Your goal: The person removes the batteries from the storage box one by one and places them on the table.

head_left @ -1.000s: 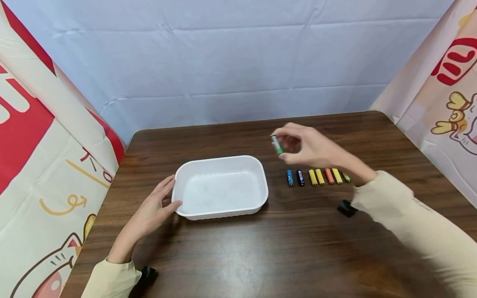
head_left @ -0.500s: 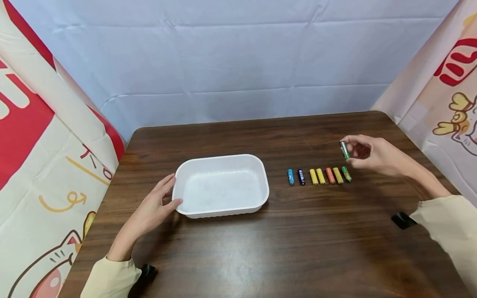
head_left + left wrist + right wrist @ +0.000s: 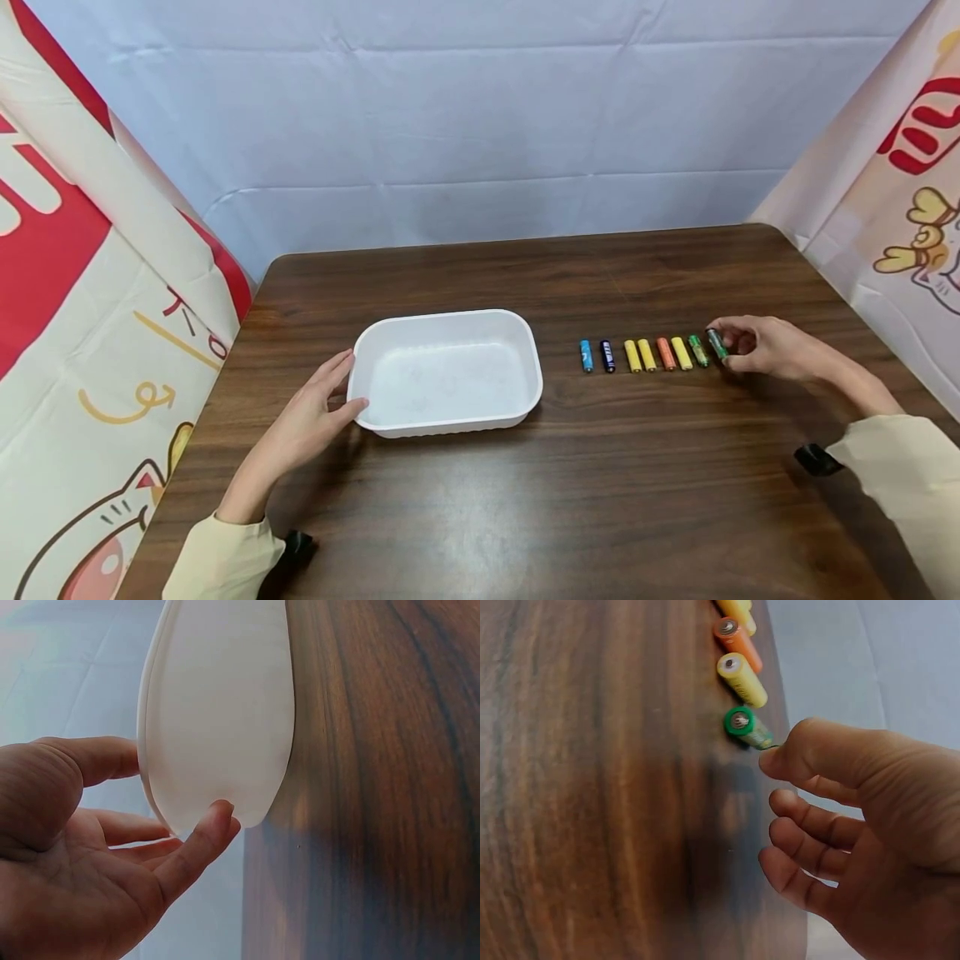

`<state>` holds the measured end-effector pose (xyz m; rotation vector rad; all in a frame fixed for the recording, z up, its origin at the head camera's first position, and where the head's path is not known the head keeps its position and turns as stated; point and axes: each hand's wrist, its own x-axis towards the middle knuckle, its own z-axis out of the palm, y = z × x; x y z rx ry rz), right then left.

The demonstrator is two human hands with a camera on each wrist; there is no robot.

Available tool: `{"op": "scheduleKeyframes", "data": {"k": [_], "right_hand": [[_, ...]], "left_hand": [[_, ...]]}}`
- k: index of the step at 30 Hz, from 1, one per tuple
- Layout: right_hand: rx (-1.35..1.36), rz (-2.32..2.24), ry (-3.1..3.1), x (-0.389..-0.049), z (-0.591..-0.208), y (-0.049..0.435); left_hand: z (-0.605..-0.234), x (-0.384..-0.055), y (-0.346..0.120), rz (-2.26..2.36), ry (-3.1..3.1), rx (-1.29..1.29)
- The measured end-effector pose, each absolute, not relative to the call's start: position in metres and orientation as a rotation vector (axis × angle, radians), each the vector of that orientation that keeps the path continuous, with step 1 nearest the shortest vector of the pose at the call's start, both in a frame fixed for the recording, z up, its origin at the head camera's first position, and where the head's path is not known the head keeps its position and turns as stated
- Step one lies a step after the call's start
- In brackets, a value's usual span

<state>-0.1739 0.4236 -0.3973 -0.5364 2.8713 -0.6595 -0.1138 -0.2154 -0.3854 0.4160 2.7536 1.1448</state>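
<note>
My left hand [image 3: 311, 417] holds the left end of a white plastic tray [image 3: 450, 429]. Its thumb lies over the rim, and the fingers touch the outer wall in the left wrist view. At the right end of a battery row, my right hand [image 3: 776, 350] pinches a dark-and-green battery [image 3: 717, 343] between thumb and fingers, low at the table. A green battery [image 3: 698, 351] lies just left of it. In the right wrist view the thumb hides much of what is pinched.
Leftward along the row lie a yellow battery [image 3: 682, 353], an orange battery [image 3: 666, 353], two more yellow ones, a dark blue battery [image 3: 607, 356] and a light blue battery [image 3: 586, 356]. The brown wooden table [image 3: 480, 517] ends at a pale cloth backdrop [image 3: 480, 125].
My right hand has carried the battery from near the tray rightward, past the row, then lowered it beside the green battery at the row's end. The left hand and tray have stayed put.
</note>
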Motion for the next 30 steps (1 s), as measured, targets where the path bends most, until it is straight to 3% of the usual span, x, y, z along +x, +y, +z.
{"op": "scheduleKeyframes", "data": {"k": [30], "right_hand": [[-0.445,-0.628,2.832,-0.1736,-0.4069,0.4264]], "left_hand": [[-0.3861,-0.1135,-0.2154,1.126,2.768,0.391]]}}
